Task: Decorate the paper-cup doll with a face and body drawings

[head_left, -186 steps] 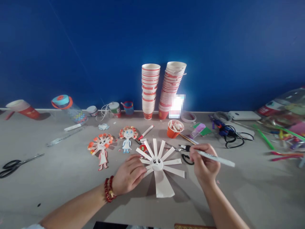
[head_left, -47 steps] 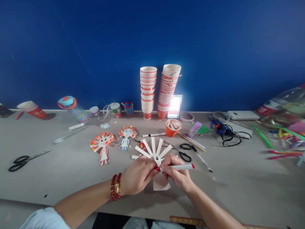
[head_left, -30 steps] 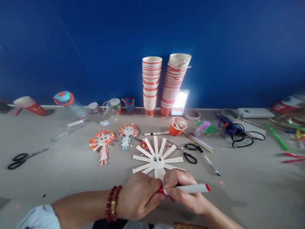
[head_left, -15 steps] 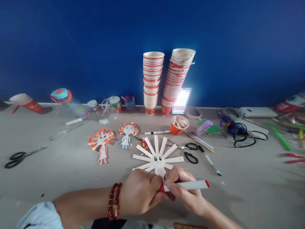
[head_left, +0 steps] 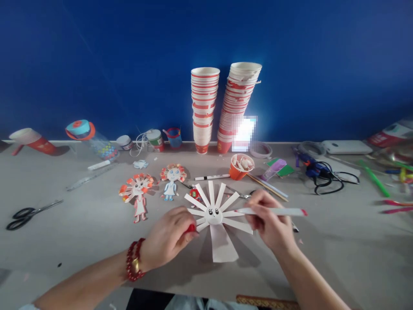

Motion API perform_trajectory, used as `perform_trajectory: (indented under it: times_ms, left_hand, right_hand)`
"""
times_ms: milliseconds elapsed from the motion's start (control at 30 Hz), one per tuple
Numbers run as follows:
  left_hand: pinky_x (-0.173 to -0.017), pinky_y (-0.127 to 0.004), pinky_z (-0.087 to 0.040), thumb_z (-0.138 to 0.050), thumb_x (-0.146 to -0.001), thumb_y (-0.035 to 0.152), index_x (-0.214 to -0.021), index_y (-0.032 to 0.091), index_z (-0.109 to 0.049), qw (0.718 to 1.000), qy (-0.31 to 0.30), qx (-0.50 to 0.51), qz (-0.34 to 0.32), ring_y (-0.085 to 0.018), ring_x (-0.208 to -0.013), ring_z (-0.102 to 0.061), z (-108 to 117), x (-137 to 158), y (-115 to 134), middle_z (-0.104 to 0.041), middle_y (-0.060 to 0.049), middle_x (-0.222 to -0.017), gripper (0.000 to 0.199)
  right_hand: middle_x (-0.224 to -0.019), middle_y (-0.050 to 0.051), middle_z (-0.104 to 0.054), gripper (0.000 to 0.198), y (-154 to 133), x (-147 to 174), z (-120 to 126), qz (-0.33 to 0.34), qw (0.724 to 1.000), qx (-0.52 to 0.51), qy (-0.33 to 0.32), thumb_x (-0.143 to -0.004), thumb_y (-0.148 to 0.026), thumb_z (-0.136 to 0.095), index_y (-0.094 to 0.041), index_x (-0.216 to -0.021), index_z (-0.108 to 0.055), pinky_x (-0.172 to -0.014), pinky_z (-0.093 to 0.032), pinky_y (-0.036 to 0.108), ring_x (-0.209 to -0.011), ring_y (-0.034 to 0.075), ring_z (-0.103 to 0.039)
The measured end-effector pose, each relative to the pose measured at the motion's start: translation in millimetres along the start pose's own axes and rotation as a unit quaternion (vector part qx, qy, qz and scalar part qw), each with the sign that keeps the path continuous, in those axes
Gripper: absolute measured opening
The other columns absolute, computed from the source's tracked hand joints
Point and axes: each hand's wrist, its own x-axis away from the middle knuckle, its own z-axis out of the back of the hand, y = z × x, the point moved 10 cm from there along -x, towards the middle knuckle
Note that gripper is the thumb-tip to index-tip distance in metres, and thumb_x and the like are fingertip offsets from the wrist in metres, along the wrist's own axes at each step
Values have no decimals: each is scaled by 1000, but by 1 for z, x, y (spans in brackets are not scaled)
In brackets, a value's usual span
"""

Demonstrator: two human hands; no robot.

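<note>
Slim white marker with a red end [head_left: 287,212] held uncapped.
Right hand [head_left: 272,221] grips it, tip toward the white paper cutout with radiating strips [head_left: 214,215], lying between the hands on the grey table [head_left: 97,241]. Left hand's [head_left: 167,237] fingers pinch the small red cap [head_left: 191,228], apparently held aside to free the tip. Half a second ago, both hands met at the marker.

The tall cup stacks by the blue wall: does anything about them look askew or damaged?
Yes. The right stack leans rightward, while the left stack stands nearly upright. The leaning one also looks torn: a ragged scrap sticks out near its top.
</note>
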Motion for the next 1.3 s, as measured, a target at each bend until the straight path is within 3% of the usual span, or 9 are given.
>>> perform_trajectory:
  times_ms: [67, 200, 333, 400, 667, 1300]
  left_hand:
    - [-94, -38, -46, -45, -101, 35, -96, 17, -59, 992, -21, -70, -107, -23, -107, -59, -12, -4, 12, -69, -9, -112, 23]
    - [-103, -39, -44, -47, -101, 37, -110, 16, -59, 979, -52, -116, -157, -23, -119, -56, -41, -4, 12, -64, -10, -128, 26]
    - [-112, -41, -36, -45, -102, 38, -113, 15, -59, 979, -55, -116, -161, -23, -124, -54, -52, 0, 7, -63, -9, -130, 30]
    - [-113, -41, -35, -44, -102, 38, -112, 15, -59, 978, -62, -114, -162, -23, -125, -54, -54, 1, 4, -63, -9, -131, 30]
    - [-110, -40, -38, -44, -101, 41, -108, 14, -61, 976, -57, -113, -175, -23, -124, -53, -56, 0, 3, -62, -9, -131, 32]
    - [-112, -43, -35, -49, -99, 36, -104, 16, -61, 976, -73, -118, -168, -23, -124, -52, -60, 1, 1, -60, -8, -134, 24]
  right_hand:
    - [-54, -3, -57, 23, 27, -1, -11, -67, 994, 78, -45, -85, -39, -66, -19, -82, -56, -37, -28, 18, -40, 8, -43]
    - [-66, 0, -62, 20, 48, 6, -23, -87, 973, 184, -106, -86, -36, -65, -18, -84, -56, -47, -39, 20, -52, 10, -51]
    - [-70, -1, -62, 1, 48, 13, -31, -26, 947, 284, -149, -81, -19, -60, -18, -81, -59, -57, -42, 22, -61, 12, -53]
    - [-66, -2, -59, 4, 48, 14, -33, -1, 941, 304, -147, -77, -15, -58, -18, -77, -58, -55, -40, 22, -57, 11, -50]
    - [-57, -3, -55, 7, 51, 13, -33, 76, 936, 332, -88, -76, -18, -55, -19, -69, -56, -49, -36, 21, -48, 11, -46]
    - [-58, -4, -55, 9, 55, 15, -38, 92, 920, 365, -112, -80, -17, -53, -21, -73, -56, -52, -38, 22, -48, 11, -48]
